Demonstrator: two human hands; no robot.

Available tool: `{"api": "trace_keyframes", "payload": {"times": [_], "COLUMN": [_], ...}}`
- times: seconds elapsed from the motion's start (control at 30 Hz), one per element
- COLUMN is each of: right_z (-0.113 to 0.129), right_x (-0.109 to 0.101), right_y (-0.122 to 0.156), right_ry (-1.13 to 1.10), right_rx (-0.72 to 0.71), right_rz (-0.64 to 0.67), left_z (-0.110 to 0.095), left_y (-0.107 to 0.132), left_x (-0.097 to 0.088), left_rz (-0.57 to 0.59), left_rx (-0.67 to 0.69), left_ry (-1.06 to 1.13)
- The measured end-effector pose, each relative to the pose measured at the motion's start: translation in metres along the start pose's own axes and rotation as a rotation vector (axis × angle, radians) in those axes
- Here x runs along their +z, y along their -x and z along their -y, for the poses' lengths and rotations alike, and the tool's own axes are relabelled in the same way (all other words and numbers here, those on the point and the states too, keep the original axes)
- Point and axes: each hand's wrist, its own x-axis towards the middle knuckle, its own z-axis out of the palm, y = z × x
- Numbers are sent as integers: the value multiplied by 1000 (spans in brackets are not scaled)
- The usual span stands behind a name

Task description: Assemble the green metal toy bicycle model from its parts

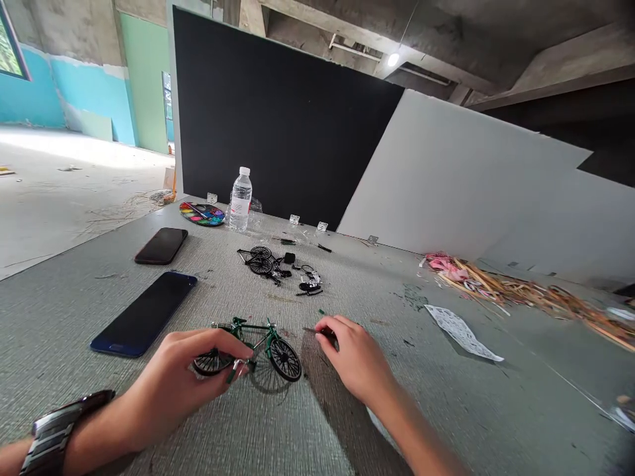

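A green model bicycle (261, 344) with black wheels stands on the grey table. My left hand (191, 363) is closed in front of its rear wheel, pinching a small silver part with a green end (238, 367) that looks like a handlebar. Whether these fingers also touch the frame is hidden. To the right of the front wheel, my right hand (350, 344) is closed on a thin pointed tool (311, 330), its tip aimed left at the bicycle and apart from it. Most of the tool lies hidden in the fingers. A tiny green piece (321, 311) shows just beyond them.
Black bicycle parts (261, 260) and a silver-black part cluster (310, 281) lie behind. Two phones (143, 314) (161, 246) are at left, a paint palette (202, 213) and water bottle (241, 201) at the back. A printed sheet (462, 332) and wood strips (526, 296) lie right.
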Motion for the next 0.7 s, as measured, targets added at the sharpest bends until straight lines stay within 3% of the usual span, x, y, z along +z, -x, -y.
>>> {"api": "trace_keyframes", "payload": {"times": [0.37,0.7], "right_z": [-25,-30], "right_x": [-21,5], "right_y": [-1,-6], "right_ry": [64,75], "right_rx": [69,-135], "right_rz": [-120,13], "left_z": [0,-2], "left_y": [2,0], "left_x": [2,5], "left_rz": [42,27], "left_rx": [-1,-19], "left_ry": [-4,-33]}}
